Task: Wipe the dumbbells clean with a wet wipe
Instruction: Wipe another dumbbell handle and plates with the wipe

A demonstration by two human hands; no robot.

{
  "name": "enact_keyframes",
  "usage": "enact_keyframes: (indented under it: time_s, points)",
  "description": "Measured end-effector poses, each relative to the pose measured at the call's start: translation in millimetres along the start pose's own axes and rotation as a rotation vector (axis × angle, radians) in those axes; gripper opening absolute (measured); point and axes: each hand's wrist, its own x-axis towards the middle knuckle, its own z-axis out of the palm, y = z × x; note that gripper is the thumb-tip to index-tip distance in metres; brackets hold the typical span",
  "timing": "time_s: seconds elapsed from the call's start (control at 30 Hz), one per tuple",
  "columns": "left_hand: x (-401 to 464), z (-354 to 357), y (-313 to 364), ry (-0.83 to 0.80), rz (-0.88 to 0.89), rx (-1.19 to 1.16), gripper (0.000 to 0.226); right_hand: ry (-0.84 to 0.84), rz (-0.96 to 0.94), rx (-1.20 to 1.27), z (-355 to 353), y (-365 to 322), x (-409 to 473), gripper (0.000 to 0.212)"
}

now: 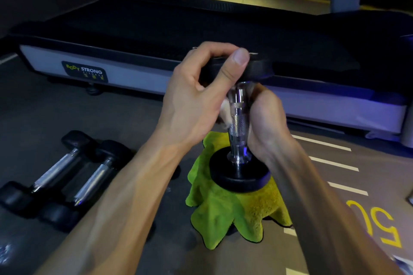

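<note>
Green towel cushioned the upright dumbbell on the floor, left hand gripping its top head to steady it while right hand curled the wipe round the handle.

Dim gym floor, treadmill behind

Two bare forearms — no sleeves, watch or rings — end in the left hand and right hand.
</note>
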Motion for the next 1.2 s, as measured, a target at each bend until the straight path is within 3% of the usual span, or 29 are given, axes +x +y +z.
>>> enact_keyframes:
  time_s: [0.1, 0.23, 0.37, 0.5, 0.57, 0.6, 0.7, 0.77, 0.83, 1.0, 1.1, 1.2]
  points:
    - [1.0, 2.9, 1.2, -0.022, 0.0, -0.036, 0.018, -0.022, -0.034, 0.101, -7.8, 11.9, 2.4, 0.042]
    - [4.2, 5.4, 1.5, 0.003, -0.002, -0.012, 0.015, 0.219, -0.439, -0.332, -6.0, 23.0, -21.2, 0.029]
    - [3.0, 4.3, -0.9, 0.017, 0.012, 0.04, 0.019, 0.253, -0.604, -0.43, 8.4, 31.6, -40.9, 0.014]
    - [3.2, 5.6, -2.7, 0.016, 0.02, 0.072, 0.02, 0.302, -0.543, -0.485, 23.6, 37.4, -23.0, 0.014]
    - [4.5, 2.4, -4.5, 0.009, 0.022, 0.056, 0.019, 0.238, -0.527, -0.541, 15.1, 31.6, -9.5, 0.016]
    - [5.1, -0.6, -4.7, 0.006, 0.021, 0.041, 0.018, 0.13, -0.507, -0.559, 5.8, 26.7, -2.7, 0.018]
    - [4.3, -7.8, -3.8, -0.026, 0.021, -0.001, 0.017, -0.288, -0.379, -0.455, -18.6, 11.9, 7.3, 0.05]
    - [3.6, -9.1, -1.6, -0.054, 0.023, -0.036, 0.016, -0.396, -0.317, -0.32, -22.1, 8.1, 7.6, 0.057]
    - [3.2, -8.9, -0.6, -0.066, 0.029, -0.049, 0.015, -0.391, -0.327, -0.343, -20.7, 9.8, 6.8, 0.05]
    - [-1.6, -10.5, -5.1, -0.059, 0.044, -0.028, 0.018, -0.291, -0.394, -0.689, -36.5, 24.4, -20.4, 0.02]
    - [-8.4, -12.2, -8.6, -0.03, -0.003, -0.04, 0.023, -0.307, -0.313, -0.93, -52.3, 36.7, -35.0, 0.024]
    - [-17.7, -5.9, -15.3, 0.095, -0.174, -0.122, 0.066, -0.275, -0.339, -1.044, -53.9, 42.3, -44.6, 0.028]
